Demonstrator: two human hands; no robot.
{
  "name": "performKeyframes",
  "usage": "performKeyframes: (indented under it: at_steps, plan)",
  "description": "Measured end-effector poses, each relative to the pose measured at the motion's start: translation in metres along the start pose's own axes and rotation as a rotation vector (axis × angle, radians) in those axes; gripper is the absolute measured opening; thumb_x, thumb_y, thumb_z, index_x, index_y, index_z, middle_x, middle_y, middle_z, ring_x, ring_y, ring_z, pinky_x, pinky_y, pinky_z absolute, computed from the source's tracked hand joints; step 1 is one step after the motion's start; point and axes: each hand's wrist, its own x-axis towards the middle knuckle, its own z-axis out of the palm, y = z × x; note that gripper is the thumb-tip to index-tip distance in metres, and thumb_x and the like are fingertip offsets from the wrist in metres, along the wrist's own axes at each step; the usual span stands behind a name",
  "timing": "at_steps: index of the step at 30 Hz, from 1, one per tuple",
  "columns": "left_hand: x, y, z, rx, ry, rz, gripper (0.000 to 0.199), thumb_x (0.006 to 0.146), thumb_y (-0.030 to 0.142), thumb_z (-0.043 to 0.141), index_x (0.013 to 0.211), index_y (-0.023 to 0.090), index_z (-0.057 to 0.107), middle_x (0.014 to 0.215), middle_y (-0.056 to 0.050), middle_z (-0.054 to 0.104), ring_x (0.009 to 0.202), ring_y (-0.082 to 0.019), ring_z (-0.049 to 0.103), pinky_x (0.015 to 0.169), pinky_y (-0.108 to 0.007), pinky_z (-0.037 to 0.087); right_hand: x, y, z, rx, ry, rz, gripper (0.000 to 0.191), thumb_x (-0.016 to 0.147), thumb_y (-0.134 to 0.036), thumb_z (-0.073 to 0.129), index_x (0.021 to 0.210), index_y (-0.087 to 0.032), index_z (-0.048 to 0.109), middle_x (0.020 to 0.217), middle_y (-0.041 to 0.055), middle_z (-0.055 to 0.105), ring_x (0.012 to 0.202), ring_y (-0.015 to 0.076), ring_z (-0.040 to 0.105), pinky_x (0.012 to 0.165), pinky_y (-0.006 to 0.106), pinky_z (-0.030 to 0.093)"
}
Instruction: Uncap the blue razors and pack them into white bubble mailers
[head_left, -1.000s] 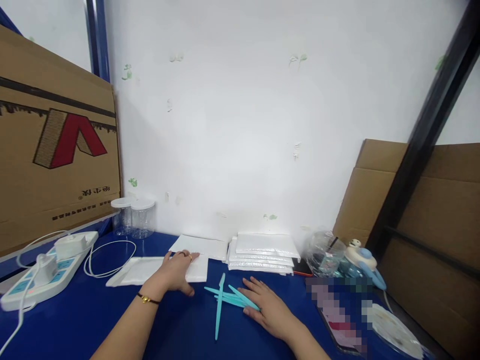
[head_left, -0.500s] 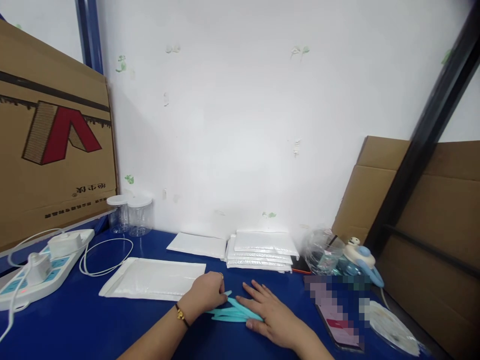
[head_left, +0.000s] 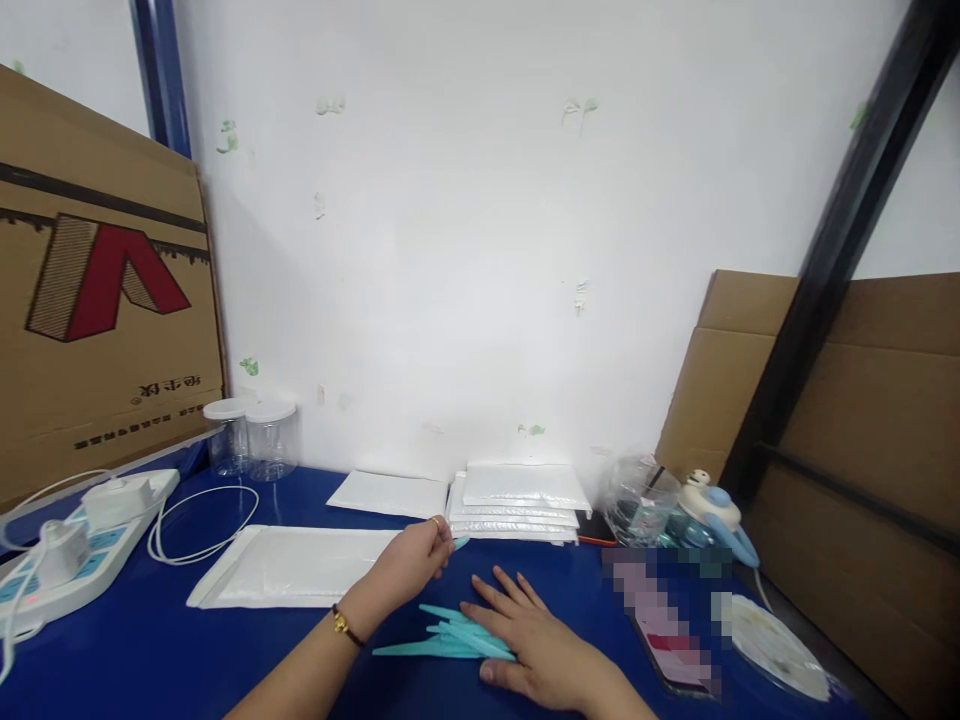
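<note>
A bunch of thin, tapered teal strips (head_left: 442, 640) lies loosely crossed on the blue table. My right hand (head_left: 536, 645) rests flat over the right end of that bunch, fingers spread, hiding part of it. Just above the table, my left hand (head_left: 409, 565) is closed in a pinch on one teal strip (head_left: 460, 543), whose tip pokes out to the right of the fingers. Partly behind my left wrist lies a white padded envelope (head_left: 300, 565). Exactly what kind of article the strips are, I cannot make out.
A stack of white padded envelopes (head_left: 517, 500) stands by the wall, with a single envelope (head_left: 390, 492) to its left. At left are a power strip (head_left: 112, 560), cable and two clear jars (head_left: 271, 440). A phone (head_left: 675, 650), bottle (head_left: 705, 515) and round packet (head_left: 776, 645) lie right.
My left hand has lifted away from the bunch, up and to the left, with a teal strip in its fingers. The strips now fan out further left; my right hand stays over them.
</note>
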Motion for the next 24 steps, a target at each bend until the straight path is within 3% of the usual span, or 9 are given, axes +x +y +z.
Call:
performKeyframes:
  at_steps: [3, 5, 7, 11, 14, 19, 24]
  plan:
    - [0.008, 0.008, 0.009, -0.178, -0.096, 0.025, 0.022, 0.081, 0.038, 0.043, 0.087, 0.020, 0.055, 0.065, 0.003, 0.056, 0.051, -0.013, 0.055, 0.050, -0.021, 0.037, 0.005, 0.006, 0.002, 0.015, 0.219, 0.065, 0.058, 0.085, -0.056, 0.047, 0.136, -0.031, 0.039, 0.144, 0.0028, 0.038, 0.134, 0.0271, 0.028, 0.111, 0.044, 0.018]
    - [0.011, 0.012, 0.019, -0.220, -0.152, 0.092, 0.021, 0.079, 0.036, 0.047, 0.088, 0.020, 0.057, 0.064, 0.004, 0.054, 0.054, -0.012, 0.054, 0.051, -0.021, 0.037, 0.009, 0.012, 0.003, 0.031, 0.404, 0.142, 0.046, 0.089, -0.053, 0.040, 0.125, -0.026, 0.051, 0.128, 0.0060, 0.055, 0.119, 0.0242, 0.046, 0.101, 0.037, 0.033]
    - [0.014, 0.014, 0.029, -0.222, -0.179, 0.158, 0.019, 0.076, 0.031, 0.050, 0.088, 0.020, 0.059, 0.067, 0.003, 0.056, 0.060, -0.013, 0.054, 0.054, -0.021, 0.038, 0.013, 0.018, 0.004, 0.027, 0.486, 0.189, 0.038, 0.092, -0.049, 0.035, 0.106, -0.025, 0.061, 0.105, 0.0045, 0.065, 0.098, 0.0215, 0.056, 0.086, 0.032, 0.041]
    - [0.018, 0.012, 0.040, -0.186, -0.168, 0.195, 0.026, 0.071, 0.024, 0.053, 0.096, 0.020, 0.061, 0.074, 0.002, 0.062, 0.067, -0.014, 0.055, 0.060, -0.021, 0.039, 0.019, 0.027, 0.002, -0.045, 0.482, 0.176, 0.037, 0.094, -0.044, 0.033, 0.080, -0.023, 0.061, 0.079, -0.0006, 0.065, 0.080, 0.0176, 0.056, 0.077, 0.030, 0.038]
    - [0.023, 0.006, 0.040, -0.126, -0.113, 0.177, 0.030, 0.070, 0.020, 0.052, 0.100, 0.022, 0.059, 0.071, 0.003, 0.064, 0.067, -0.015, 0.057, 0.061, -0.022, 0.038, 0.016, 0.037, -0.005, -0.057, 0.515, 0.170, 0.034, 0.094, -0.042, 0.035, 0.080, -0.022, 0.060, 0.080, -0.0009, 0.065, 0.081, 0.0171, 0.056, 0.076, 0.029, 0.036]
    - [0.030, -0.010, 0.035, 0.088, 0.019, 0.173, 0.023, 0.073, 0.017, 0.052, 0.093, 0.023, 0.062, 0.080, 0.000, 0.067, 0.078, -0.019, 0.059, 0.071, -0.026, 0.039, 0.004, 0.060, -0.019, -0.102, 0.580, 0.297, 0.033, 0.092, -0.042, 0.039, 0.079, -0.023, 0.063, 0.083, 0.0008, 0.066, 0.082, 0.0186, 0.058, 0.076, 0.030, 0.036]
    - [0.031, -0.024, 0.035, 0.085, 0.025, 0.236, 0.029, 0.070, 0.019, 0.059, 0.097, 0.024, 0.064, 0.101, -0.003, 0.065, 0.094, -0.021, 0.056, 0.083, -0.028, 0.039, -0.001, 0.049, -0.023, -0.133, 0.578, 0.335, 0.021, 0.084, -0.041, 0.052, 0.083, -0.025, 0.066, 0.093, 0.0025, 0.064, 0.093, 0.0215, 0.055, 0.083, 0.033, 0.035]
